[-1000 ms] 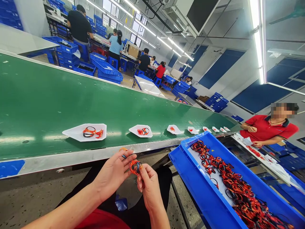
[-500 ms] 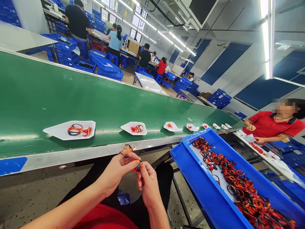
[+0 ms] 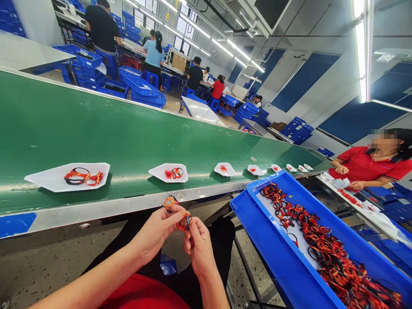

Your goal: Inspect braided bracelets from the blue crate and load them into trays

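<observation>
My left hand (image 3: 157, 231) pinches a small orange and black band (image 3: 170, 201) just below the metal edge of the green conveyor belt (image 3: 96, 133). Close beside it, my right hand (image 3: 198, 242) grips a second red and black band (image 3: 184, 222) between thumb and fingers. Both hands are closed and almost touch over my lap. White paper trays (image 3: 66, 177) carrying similar bands lie in a row on the belt. A blue bin (image 3: 289, 266) full of red and black bands stands to my right.
A person in a red shirt (image 3: 370, 165) works at the belt's far right end. More people sit at tables with stacked blue crates (image 3: 141, 90) beyond the belt. Speckled floor shows beneath my arms.
The white trays have travelled left along the belt. My left hand has closed from spread fingers into a pinch on an orange band and drawn up against my right hand.
</observation>
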Demonstrator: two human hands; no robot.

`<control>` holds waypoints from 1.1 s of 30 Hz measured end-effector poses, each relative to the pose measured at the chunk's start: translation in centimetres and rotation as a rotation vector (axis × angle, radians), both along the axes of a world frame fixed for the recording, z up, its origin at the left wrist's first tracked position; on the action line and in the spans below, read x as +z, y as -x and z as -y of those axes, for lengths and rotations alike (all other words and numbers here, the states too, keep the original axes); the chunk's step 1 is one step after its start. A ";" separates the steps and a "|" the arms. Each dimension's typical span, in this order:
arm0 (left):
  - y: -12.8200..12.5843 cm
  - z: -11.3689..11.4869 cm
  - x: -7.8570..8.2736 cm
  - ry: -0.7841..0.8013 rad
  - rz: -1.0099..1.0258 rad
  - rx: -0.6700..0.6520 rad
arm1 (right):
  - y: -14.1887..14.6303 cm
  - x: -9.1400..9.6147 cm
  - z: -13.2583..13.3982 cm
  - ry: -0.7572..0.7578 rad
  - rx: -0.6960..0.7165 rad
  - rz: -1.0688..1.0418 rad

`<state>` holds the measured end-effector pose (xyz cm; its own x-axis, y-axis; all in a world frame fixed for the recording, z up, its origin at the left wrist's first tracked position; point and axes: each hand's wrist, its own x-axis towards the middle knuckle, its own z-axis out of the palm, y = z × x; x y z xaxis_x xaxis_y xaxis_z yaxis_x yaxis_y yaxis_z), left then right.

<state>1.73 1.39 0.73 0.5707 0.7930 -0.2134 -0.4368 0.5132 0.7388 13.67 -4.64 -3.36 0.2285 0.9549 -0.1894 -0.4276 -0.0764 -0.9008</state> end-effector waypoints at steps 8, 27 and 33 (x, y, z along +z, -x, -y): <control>0.1 0.0 0.0 -0.024 -0.031 -0.008 | 0.2 0.2 0.0 0.012 0.000 -0.017; 0.0 -0.4 0.2 -0.258 -0.230 -0.007 | 0.3 -0.1 0.3 0.010 0.004 -0.164; 0.0 -0.4 -0.1 -0.286 -0.251 -0.025 | 0.3 -0.4 0.3 0.007 -0.015 -0.108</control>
<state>1.70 1.82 0.60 0.5483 0.8275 -0.1212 -0.2142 0.2790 0.9361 13.34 -4.98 -3.75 0.2206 0.9502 -0.2204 -0.5237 -0.0752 -0.8486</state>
